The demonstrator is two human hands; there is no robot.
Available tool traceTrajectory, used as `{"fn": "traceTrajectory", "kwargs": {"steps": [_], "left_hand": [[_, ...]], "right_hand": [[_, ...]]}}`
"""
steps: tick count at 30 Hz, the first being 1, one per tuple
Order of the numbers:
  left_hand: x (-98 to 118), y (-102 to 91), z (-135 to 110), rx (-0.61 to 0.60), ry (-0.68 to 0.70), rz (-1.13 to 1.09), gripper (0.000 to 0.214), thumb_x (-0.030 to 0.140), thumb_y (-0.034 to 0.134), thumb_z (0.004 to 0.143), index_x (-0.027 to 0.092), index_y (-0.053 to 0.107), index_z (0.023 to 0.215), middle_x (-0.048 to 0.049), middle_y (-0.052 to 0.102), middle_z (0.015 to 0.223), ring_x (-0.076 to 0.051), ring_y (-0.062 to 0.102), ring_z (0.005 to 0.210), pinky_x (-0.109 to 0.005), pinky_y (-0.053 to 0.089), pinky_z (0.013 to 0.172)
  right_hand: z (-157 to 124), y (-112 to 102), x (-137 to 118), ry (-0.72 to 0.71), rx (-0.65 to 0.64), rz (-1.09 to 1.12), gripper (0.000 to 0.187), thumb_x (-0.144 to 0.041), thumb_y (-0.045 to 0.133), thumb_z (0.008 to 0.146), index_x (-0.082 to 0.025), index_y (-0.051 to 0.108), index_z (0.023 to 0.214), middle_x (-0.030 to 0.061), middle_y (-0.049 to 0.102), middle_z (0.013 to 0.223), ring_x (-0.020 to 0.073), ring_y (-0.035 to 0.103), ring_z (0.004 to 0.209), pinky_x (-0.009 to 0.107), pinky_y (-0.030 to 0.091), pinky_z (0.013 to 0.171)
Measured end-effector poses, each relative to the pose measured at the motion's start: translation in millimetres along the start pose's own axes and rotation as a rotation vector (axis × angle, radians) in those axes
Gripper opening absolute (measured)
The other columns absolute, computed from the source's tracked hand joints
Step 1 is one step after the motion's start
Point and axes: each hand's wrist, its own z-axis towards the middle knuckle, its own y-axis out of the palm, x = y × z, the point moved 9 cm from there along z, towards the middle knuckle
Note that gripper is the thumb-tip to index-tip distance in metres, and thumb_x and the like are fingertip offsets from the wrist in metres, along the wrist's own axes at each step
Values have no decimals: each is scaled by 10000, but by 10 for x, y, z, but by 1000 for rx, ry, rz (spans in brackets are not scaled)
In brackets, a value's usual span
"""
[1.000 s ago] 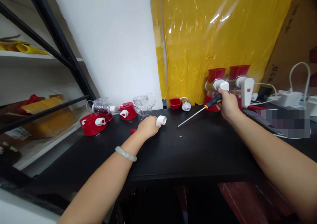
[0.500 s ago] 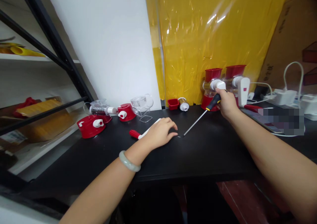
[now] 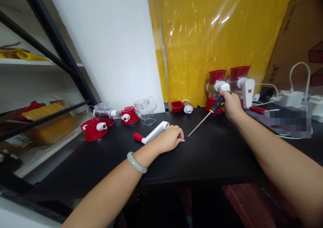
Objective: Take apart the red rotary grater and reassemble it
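My right hand (image 3: 231, 104) is closed round the black and yellow handle of a screwdriver (image 3: 200, 123), whose shaft slants down left with its tip at the black tabletop (image 3: 212, 154). Just left of that tip, my left hand (image 3: 173, 139) rests on the table, thumb and fingertips pinched together where a small screw lay; the screw itself is hidden by the fingers. Behind the left hand lies a white crank handle (image 3: 155, 133) with a red grip. A pale bangle (image 3: 137, 163) circles the left wrist.
Red suction bases (image 3: 94, 129) and clear plastic housings (image 3: 143, 108) stand at the left. A red pusher (image 3: 177, 106) and a grater drum (image 3: 187, 106) lie at the back. Assembled rotary graters (image 3: 217, 76), a phone (image 3: 270, 122) and white chargers (image 3: 291, 98) are at the right.
My left hand has shifted slightly right and its fingers have closed over the small screw, uncovering more of the crank handle. The right hand and screwdriver have hardly moved.
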Motion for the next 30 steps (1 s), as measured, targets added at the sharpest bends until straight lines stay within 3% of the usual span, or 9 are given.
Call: {"fn": "traceTrajectory", "kwargs": {"steps": [6, 10, 13, 20, 30], "left_hand": [[-167, -53, -52, 76, 8, -55, 63, 252, 565, 881, 197, 551, 854, -30, 594, 905, -178, 541, 881, -297, 438, 783], [-309, -64, -74, 62, -24, -68, 89, 241, 602, 849, 184, 545, 809, -33, 579, 860, -172, 558, 828, -297, 450, 757], [-360, -83, -73, 87, -53, -103, 131, 267, 635, 828, 174, 556, 875, -45, 575, 895, -165, 571, 816, -289, 462, 745], [-328, -34, -50, 111, -129, -41, 175, 350, 603, 843, 184, 581, 894, -46, 594, 869, -183, 578, 804, -305, 467, 727], [-281, -14, -10, 114, -95, -51, 59, 241, 574, 842, 193, 603, 863, -41, 620, 882, -178, 574, 841, -296, 464, 749]], "right_hand": [[25, -39, 26, 5, 54, 64, 256, -278, 610, 752, -208, 436, 577, -69, 348, 373, 79, 332, 310, 225, 255, 285], [48, -52, 36, -27, 70, 77, 269, -282, 614, 731, -200, 438, 545, -76, 350, 355, 72, 325, 278, 214, 236, 261], [51, -42, 47, -34, 59, 78, 276, -289, 623, 729, -196, 445, 540, -79, 349, 352, 71, 324, 268, 211, 233, 258], [64, -48, 82, -26, 77, 91, 255, -287, 648, 724, -197, 454, 586, -87, 364, 375, 75, 343, 279, 211, 250, 266], [29, -11, 74, -31, 48, 101, 282, -282, 636, 744, -194, 441, 561, -82, 362, 365, 69, 331, 269, 211, 230, 260]]}}
